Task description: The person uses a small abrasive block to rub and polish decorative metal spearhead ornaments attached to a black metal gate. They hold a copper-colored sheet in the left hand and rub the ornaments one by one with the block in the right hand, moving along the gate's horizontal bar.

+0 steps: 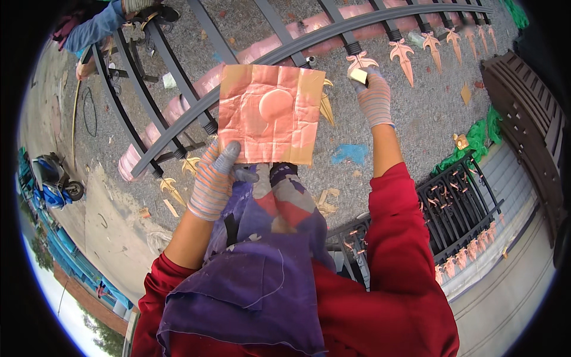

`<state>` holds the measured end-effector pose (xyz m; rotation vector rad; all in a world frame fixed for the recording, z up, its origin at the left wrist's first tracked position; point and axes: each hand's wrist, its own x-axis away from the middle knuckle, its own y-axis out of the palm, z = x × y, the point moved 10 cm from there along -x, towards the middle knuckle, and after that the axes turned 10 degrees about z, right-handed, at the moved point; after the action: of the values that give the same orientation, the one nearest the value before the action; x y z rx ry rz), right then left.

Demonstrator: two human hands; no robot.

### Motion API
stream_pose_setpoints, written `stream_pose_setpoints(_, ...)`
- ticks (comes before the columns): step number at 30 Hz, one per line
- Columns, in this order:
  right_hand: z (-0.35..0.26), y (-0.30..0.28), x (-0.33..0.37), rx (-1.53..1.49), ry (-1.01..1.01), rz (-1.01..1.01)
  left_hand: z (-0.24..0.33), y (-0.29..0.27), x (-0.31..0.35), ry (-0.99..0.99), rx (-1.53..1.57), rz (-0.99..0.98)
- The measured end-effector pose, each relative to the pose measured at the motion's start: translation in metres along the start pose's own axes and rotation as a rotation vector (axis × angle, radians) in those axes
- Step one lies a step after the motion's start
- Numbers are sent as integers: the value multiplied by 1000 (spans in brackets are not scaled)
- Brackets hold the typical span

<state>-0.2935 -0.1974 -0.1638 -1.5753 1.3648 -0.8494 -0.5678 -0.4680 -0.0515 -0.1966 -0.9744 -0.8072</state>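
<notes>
My left hand, in a grey striped glove, is closed on the lower left corner of a square piece of cardboard coated with pink paint. A round puddle of wet pink paint lies on it. In my gloved right hand is a small pale yellow sponge, pinched at the fingertips. The sponge is up against a spear-shaped finial on a dark metal fence panel; whether it presses there I cannot tell. Finials to the right are pink, while those on the left look gold.
A pink plastic-wrapped roll lies under the panel on gravel. Another person's sleeve shows at the upper left. Right of me are another black fence panel, green netting and brown metalwork. A blue motorbike stands far left.
</notes>
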Motion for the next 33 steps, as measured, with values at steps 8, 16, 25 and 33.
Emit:
stream_pose_setpoints(8,-13,-20,0,-103,94,-23,-3,-4,1,-2,1,-4)
stream_pose_setpoints(16,16,-48,22,-233,278,119,1,-13,3,35,51,51)
stream_pose_setpoints(25,24,-41,-24,8,217,173,-2,-15,-4,3,-1,14)
stream_pose_setpoints(33,16,-24,-3,137,147,-101,-1,-17,-4,13,-8,16)
